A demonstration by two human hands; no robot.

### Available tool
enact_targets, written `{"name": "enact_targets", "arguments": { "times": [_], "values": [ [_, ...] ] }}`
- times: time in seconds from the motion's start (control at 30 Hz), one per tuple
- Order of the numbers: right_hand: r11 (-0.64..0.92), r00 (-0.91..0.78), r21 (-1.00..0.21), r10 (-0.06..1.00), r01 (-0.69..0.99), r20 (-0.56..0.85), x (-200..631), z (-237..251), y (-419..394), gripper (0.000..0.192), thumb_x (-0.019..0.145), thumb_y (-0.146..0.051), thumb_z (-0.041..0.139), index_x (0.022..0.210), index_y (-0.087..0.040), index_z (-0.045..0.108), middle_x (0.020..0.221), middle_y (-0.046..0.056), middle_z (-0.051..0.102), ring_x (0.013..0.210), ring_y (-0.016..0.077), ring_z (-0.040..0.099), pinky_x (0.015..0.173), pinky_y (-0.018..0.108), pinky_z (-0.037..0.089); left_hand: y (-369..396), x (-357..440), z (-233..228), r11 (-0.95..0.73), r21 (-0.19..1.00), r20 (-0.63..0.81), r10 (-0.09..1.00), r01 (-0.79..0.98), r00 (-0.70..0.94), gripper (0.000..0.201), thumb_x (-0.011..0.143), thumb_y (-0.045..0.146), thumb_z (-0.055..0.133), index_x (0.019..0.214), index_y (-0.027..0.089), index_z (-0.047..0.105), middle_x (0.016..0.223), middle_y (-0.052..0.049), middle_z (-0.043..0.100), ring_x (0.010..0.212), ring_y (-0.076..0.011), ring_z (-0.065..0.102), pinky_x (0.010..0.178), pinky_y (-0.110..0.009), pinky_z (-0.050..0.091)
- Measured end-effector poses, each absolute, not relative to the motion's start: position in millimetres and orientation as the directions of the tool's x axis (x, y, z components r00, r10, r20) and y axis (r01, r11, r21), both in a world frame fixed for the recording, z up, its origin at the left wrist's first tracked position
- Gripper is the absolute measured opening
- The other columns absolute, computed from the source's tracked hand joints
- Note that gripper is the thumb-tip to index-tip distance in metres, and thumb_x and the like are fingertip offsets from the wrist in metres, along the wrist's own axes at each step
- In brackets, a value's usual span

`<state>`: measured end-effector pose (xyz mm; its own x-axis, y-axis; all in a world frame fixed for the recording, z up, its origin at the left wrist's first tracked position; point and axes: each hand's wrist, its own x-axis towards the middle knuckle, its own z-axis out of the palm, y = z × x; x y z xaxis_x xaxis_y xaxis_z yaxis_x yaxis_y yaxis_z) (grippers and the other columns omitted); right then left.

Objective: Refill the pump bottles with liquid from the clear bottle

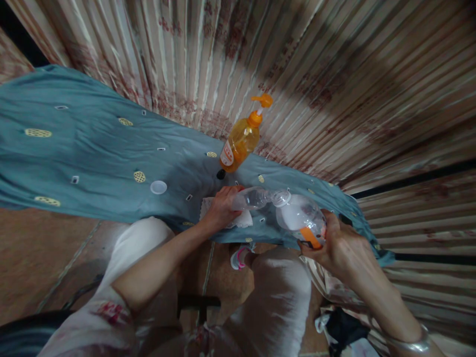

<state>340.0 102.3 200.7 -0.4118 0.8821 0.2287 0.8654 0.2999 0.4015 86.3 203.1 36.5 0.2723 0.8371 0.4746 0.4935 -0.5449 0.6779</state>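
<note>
Bottles, two clear plastic ones, meeting mouth to mouth above the near edge of the table (92, 148) with its teal cloth. Taking the orange pump bottle (241, 141) as landmark: white cap (158, 187) lying loose well to its left. Left hand (219, 208) just below it, grip wrapped around the small bottle (253, 198), held on its side over a white cloth (243, 219). Lower right of the pump bottle, large bottle (301, 216) tilted neck-first toward the small one, right hand (334, 243) closed around its base. Probably thin-walled and light, denting under pressure, slick if wet; best held around the body, firmly but without crushing.
</note>
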Motion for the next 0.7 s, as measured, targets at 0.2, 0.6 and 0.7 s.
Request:
{"name": "enact_targets", "arguments": {
  "times": [0.2, 0.6, 0.7],
  "values": [
    [0.296, -0.417, 0.418, 0.878, 0.859, 0.236, 338.2, 201.5, 103.4, 0.053, 0.085, -0.050, 0.051, 0.116, -0.008, 0.053, 0.067, 0.007, 0.063, 0.055, 0.0233, 0.061, 0.049, 0.030, 0.042, 202.1, 86.7, 37.5, -0.542, 0.684, 0.471, 0.839, 0.488, 0.272, 0.056, 0.072, 0.007, 0.069, 0.124, 0.017, 0.051, 0.121, -0.011, 0.068, 0.113, -0.0288, 0.064, 0.097, -0.045, 0.054],
    [0.306, -0.416, 0.385, 0.876, 0.871, 0.245, 337.4, 201.0, 103.0, 0.051, 0.087, -0.050, 0.049, 0.115, -0.008, 0.052, 0.069, 0.008, 0.063, 0.058, 0.0241, 0.062, 0.053, 0.031, 0.046, 204.7, 86.2, 33.6, -0.550, 0.685, 0.475, 0.834, 0.478, 0.280, 0.056, 0.071, 0.012, 0.069, 0.125, 0.019, 0.053, 0.119, -0.008, 0.068, 0.112, -0.0278, 0.064, 0.097, -0.045, 0.055],
    [0.302, -0.420, 0.401, 0.873, 0.865, 0.248, 337.1, 201.3, 103.2, 0.053, 0.087, -0.050, 0.049, 0.117, -0.007, 0.052, 0.068, 0.008, 0.063, 0.057, 0.0240, 0.062, 0.052, 0.031, 0.045, 204.6, 86.3, 34.9, -0.540, 0.691, 0.468, 0.841, 0.481, 0.271, 0.056, 0.071, 0.011, 0.070, 0.124, 0.020, 0.054, 0.119, -0.008, 0.068, 0.112, -0.0267, 0.065, 0.097, -0.044, 0.055]
  ]
}}
